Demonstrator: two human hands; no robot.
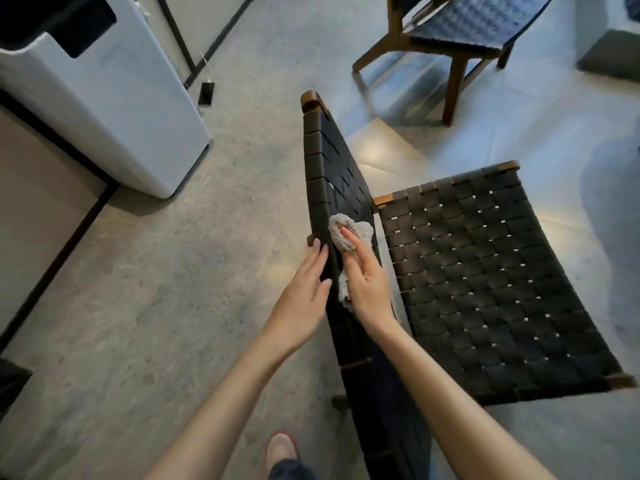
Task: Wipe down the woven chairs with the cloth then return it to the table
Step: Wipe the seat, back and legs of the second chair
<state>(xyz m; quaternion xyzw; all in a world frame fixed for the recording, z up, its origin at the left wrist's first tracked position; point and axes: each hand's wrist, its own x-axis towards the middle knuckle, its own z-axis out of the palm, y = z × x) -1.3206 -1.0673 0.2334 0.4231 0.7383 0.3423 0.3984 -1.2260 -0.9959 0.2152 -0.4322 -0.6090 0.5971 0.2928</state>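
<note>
The cloth (341, 233) was pressed flat against the front face of the backrest (322, 161) by the right hand (363, 282), whose fingers were laid almost straight over the bunched fabric. Nothing was pinched as far as could be seen, and the thumb was hidden. A tail of fabric was left hanging below the palm.

The left hand (308, 278) was spread with straight fingers against the rear face of the same backrest, directly opposite the cloth and holding nothing. It was probably placed there as a brace, so that the thin woven panel was sandwiched and kept from giving way under the wiping pressure.

The cloth was therefore found low on the backrest, close to the junction with the seat (485, 271), which was not touched by either hand. The chair was approached from behind its back, which let both faces of the panel be reached at once.

A second woven chair (464, 32) was seen well apart at the far side of the floor, and a white appliance (104, 98) stood to the left. The backrest was judged to be the step in hand, with the seat, the other chair and the return of the cloth not yet done. No table could be identified with certainty.
</note>
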